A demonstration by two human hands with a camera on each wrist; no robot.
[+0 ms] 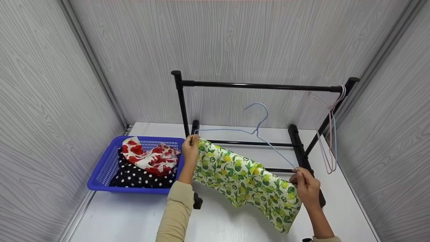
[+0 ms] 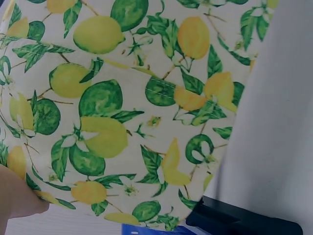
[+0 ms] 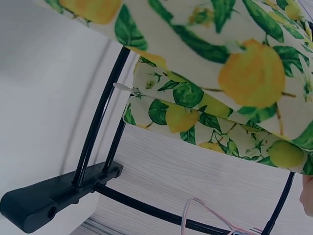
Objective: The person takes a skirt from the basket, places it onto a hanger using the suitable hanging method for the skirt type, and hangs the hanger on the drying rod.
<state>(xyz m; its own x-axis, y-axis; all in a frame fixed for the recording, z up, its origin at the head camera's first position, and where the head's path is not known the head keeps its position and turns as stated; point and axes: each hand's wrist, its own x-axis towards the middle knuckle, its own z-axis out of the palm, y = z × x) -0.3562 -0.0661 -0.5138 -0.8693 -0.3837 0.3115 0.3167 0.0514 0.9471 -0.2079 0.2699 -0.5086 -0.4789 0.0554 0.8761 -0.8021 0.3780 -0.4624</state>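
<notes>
White shorts printed with lemons and green leaves are stretched between both hands, the waist edge slanting down to the right. My left hand pinches the upper left corner of the waist, at one end of a light blue wire hanger. At the waist's other corner, my right hand pinches the cloth beside the hanger's lower right end. The hanger's hook points up, off the rail. Printed cloth fills most of both wrist views, and little of either hand shows there.
A black garment rack stands behind the shorts. Pink and blue hangers hang at its right end. To the left, a purple basket holds a red-and-white cloth over a black polka-dot one. Grey panels surround the white table.
</notes>
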